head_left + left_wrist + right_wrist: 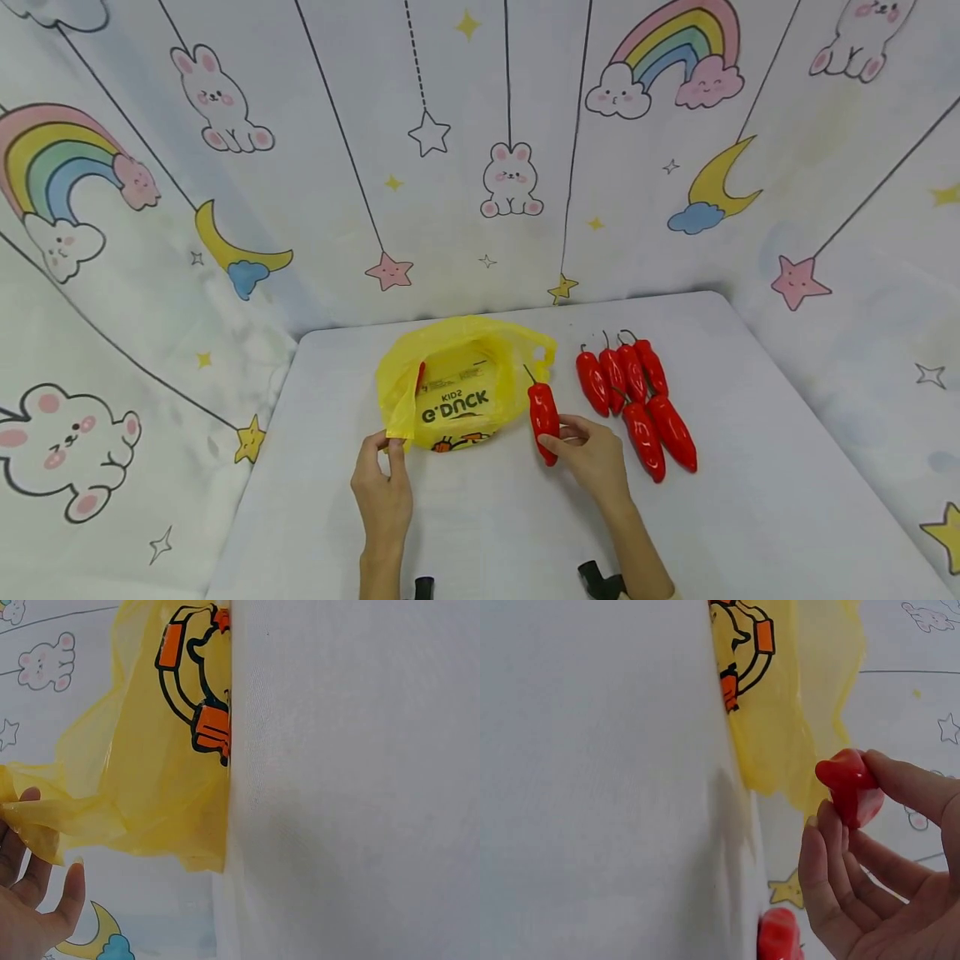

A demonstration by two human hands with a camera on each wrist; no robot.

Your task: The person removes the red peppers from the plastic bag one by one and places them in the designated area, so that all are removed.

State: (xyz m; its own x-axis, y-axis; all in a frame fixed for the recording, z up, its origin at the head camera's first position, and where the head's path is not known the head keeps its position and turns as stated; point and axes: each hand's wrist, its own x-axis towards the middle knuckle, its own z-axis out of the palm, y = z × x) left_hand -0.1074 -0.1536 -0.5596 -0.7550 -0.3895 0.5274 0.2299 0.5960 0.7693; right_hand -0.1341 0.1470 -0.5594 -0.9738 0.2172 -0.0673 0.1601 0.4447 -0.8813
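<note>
A yellow plastic bag (456, 400) with duck print lies on the table, its mouth spread wide. My left hand (384, 483) holds the bag's near left edge; in the left wrist view the fingers (28, 795) are hooked at the yellow film, with the thumb apart below. My right hand (596, 458) pinches a red chili pepper (543, 421) between thumb and fingers, stem pointing away, just right of the bag. From the right wrist view, the pepper's tip end (847, 780) faces the camera. A bit of red (421, 375) shows inside the bag's mouth.
Several red peppers (643, 442) lie in two rows to the right of my right hand. The white table (480, 533) meets a cartoon-printed backdrop (330, 250) at the back and sides. Black straps or mounts (597, 581) show near both wrists.
</note>
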